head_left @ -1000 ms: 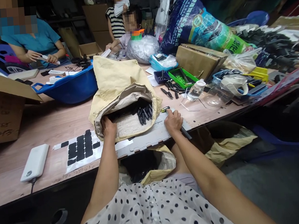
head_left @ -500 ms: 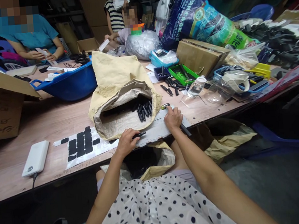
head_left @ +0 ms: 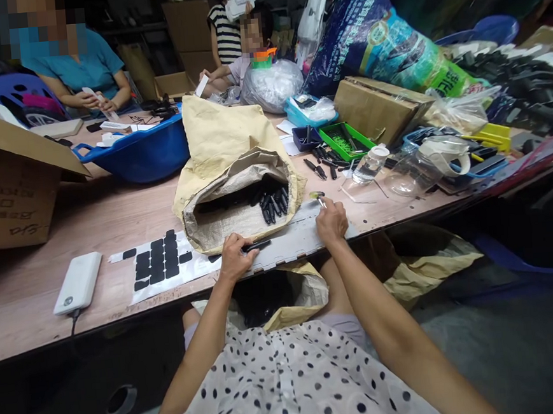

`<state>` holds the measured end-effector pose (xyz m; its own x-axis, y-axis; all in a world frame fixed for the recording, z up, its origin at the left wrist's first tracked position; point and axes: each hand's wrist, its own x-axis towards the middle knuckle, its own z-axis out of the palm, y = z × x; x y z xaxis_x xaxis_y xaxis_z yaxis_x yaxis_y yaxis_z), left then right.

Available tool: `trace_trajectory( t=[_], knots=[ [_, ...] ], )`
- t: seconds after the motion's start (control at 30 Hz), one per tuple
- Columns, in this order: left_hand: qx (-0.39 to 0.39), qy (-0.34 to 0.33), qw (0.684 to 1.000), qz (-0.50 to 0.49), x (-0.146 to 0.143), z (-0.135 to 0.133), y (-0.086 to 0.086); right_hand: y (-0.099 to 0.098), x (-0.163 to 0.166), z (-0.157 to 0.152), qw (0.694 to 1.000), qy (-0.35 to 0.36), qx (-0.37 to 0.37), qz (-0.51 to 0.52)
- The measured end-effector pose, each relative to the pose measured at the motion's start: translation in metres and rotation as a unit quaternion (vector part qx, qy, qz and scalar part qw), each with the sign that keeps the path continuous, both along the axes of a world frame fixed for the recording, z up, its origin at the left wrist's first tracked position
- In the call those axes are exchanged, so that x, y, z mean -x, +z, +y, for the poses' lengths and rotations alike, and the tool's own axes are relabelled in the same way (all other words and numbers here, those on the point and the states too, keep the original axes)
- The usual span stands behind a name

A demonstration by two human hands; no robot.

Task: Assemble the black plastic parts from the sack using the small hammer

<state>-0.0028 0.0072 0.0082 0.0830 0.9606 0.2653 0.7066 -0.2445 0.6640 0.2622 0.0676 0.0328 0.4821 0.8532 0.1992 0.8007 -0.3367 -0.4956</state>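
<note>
My left hand point(head_left: 234, 257) is closed on a slim black part point(head_left: 256, 245) and holds it over a long grey strip point(head_left: 292, 239) at the table's front edge. My right hand point(head_left: 331, 220) is closed round a small tool with a green handle point(head_left: 318, 196), resting on the same strip. Just behind the strip lies an open tan woven sack point(head_left: 233, 172) with several more black parts point(head_left: 272, 204) at its mouth. To the left of the sack sits a white sheet with black adhesive pads point(head_left: 159, 267).
A white power bank point(head_left: 77, 282) lies at the front left, a cardboard box point(head_left: 9, 183) beyond it. A blue basin point(head_left: 135, 151), green tray point(head_left: 345, 141), plastic bottle point(head_left: 369, 163), another box and a big printed bag crowd the back. Other people sit at the far side. An open sack point(head_left: 283, 292) sits below the table edge.
My left hand came out of the sack with a black part and moved right to the grey strip. My right hand shifted slightly on the strip.
</note>
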Motion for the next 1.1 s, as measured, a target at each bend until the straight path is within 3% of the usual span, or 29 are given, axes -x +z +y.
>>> trace_trajectory(
  t=[0.07, 0.17, 0.3, 0.4, 0.73, 1.1],
  knots=[
    [0.01, -0.007, 1.0, -0.007, 0.0, 0.001, 0.001, 0.006, 0.003, -0.012, 0.997, 0.005, -0.06, 0.05],
    [0.022, -0.009, 1.0, -0.013, -0.001, 0.002, 0.002, 0.013, 0.019, -0.04, 0.978, 0.1, -0.132, 0.126],
    [0.034, 0.003, 0.999, -0.013, -0.003, 0.002, 0.001, 0.015, 0.055, -0.077, 0.941, 0.257, -0.141, 0.17],
    [0.04, 0.012, 0.999, -0.015, -0.006, 0.003, 0.0, 0.012, 0.077, -0.093, 0.932, 0.311, -0.112, 0.147],
    [0.056, 0.034, 0.998, -0.012, -0.011, 0.005, 0.0, 0.01, 0.093, -0.104, 0.942, 0.329, -0.06, 0.028],
    [0.051, 0.042, 0.997, -0.033, -0.011, 0.005, 0.001, 0.006, 0.085, -0.104, 0.953, 0.296, -0.059, 0.023]
  ],
)
